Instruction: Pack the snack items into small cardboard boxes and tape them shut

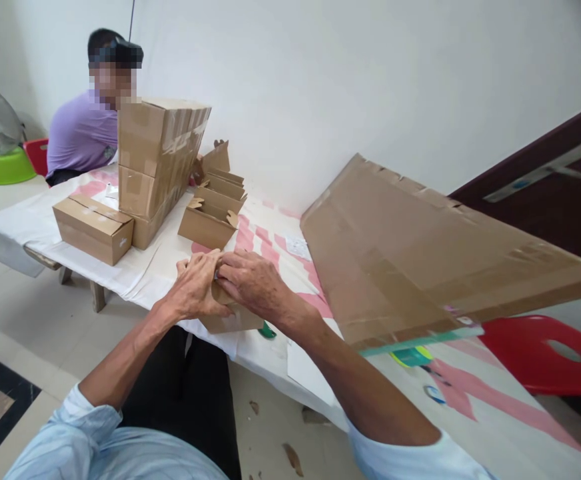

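Note:
A small cardboard box (233,320) sits at the front edge of the table, close to my body. My left hand (195,283) grips its left side, thumb across the near face and fingers over the top. The fingers of my right hand (253,280) are bent together on the box's upper part, touching my left fingertips. Both hands hide most of the top, so its flaps cannot be made out. A green object (267,330) shows partly beside the box's right side.
Several open cardboard boxes (208,227) stand in a row beyond my hands. Taped cartons (140,140) are stacked at left, a closed box (93,227) before them. A large cardboard carton (395,247) leans at right near a red chair (545,357). Another person (80,133) sits behind the stack.

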`<state>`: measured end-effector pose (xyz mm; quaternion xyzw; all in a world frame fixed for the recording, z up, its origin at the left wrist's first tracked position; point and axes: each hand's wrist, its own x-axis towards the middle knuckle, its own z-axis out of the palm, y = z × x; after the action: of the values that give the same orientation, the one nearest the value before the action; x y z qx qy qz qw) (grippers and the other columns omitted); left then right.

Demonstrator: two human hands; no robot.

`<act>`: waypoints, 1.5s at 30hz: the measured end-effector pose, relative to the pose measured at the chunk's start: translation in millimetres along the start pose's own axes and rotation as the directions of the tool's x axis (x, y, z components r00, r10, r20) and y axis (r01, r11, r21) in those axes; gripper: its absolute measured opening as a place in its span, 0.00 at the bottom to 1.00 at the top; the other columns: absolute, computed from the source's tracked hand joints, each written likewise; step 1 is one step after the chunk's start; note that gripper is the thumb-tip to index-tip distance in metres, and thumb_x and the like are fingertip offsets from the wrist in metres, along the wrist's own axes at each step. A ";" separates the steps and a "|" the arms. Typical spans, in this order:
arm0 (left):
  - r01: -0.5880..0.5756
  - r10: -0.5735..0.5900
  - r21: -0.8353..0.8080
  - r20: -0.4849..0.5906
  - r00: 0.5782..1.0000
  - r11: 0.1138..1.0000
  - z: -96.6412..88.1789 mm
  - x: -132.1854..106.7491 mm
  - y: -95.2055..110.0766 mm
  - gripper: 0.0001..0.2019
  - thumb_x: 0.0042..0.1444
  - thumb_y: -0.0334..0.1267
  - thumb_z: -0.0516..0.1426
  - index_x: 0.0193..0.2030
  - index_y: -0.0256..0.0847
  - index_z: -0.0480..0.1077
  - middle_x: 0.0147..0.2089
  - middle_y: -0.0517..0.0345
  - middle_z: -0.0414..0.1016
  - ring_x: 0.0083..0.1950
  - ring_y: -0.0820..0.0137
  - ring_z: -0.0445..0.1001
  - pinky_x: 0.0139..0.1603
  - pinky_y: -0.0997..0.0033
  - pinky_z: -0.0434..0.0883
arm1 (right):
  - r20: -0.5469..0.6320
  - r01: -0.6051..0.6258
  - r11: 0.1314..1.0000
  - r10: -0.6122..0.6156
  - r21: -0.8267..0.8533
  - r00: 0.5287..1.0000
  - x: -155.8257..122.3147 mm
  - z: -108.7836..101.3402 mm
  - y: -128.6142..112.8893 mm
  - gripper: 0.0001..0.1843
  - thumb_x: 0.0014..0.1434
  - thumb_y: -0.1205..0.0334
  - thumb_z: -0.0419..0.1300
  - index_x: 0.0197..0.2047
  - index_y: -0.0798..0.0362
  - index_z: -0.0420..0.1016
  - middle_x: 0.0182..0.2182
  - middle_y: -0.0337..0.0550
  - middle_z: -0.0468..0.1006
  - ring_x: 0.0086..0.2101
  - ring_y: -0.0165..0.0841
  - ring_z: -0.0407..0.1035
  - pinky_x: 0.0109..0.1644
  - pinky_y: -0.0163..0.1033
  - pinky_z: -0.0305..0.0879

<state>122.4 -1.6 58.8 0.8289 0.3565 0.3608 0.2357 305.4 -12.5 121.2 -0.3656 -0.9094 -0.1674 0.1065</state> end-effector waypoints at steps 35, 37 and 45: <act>0.150 -0.152 -0.124 -0.002 0.988 0.981 -66.0 -32.2 -88.2 0.50 0.47 0.57 0.74 0.74 0.47 0.59 0.76 0.43 0.66 0.75 0.45 0.67 0.74 0.38 0.69 | -0.108 -0.684 0.345 0.925 0.642 0.365 -229.8 45.6 79.5 0.17 0.64 0.44 0.59 0.33 0.49 0.73 0.27 0.37 0.74 0.29 0.33 0.68 0.36 0.39 0.68; 0.170 -0.173 -0.190 -0.001 0.985 0.967 -66.7 -37.4 -95.9 0.51 0.47 0.55 0.75 0.74 0.49 0.58 0.77 0.42 0.64 0.77 0.45 0.65 0.73 0.38 0.70 | -0.105 -0.750 0.311 0.945 0.584 0.309 -272.7 65.9 80.5 0.18 0.63 0.43 0.57 0.33 0.49 0.71 0.27 0.39 0.74 0.30 0.35 0.69 0.37 0.40 0.68; 0.185 -0.209 -0.279 -0.059 0.976 0.942 -64.8 -37.4 -103.4 0.53 0.36 0.51 0.80 0.69 0.56 0.63 0.79 0.44 0.65 0.80 0.41 0.61 0.72 0.31 0.70 | -0.105 -0.816 0.286 0.957 0.502 0.270 -339.6 130.5 65.6 0.11 0.61 0.54 0.56 0.30 0.47 0.72 0.29 0.44 0.79 0.34 0.39 0.72 0.44 0.42 0.70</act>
<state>11.1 44.2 16.4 0.7321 0.3949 0.4170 0.3664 583.2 -132.0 -91.6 -0.7509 -0.5065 0.0197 0.4232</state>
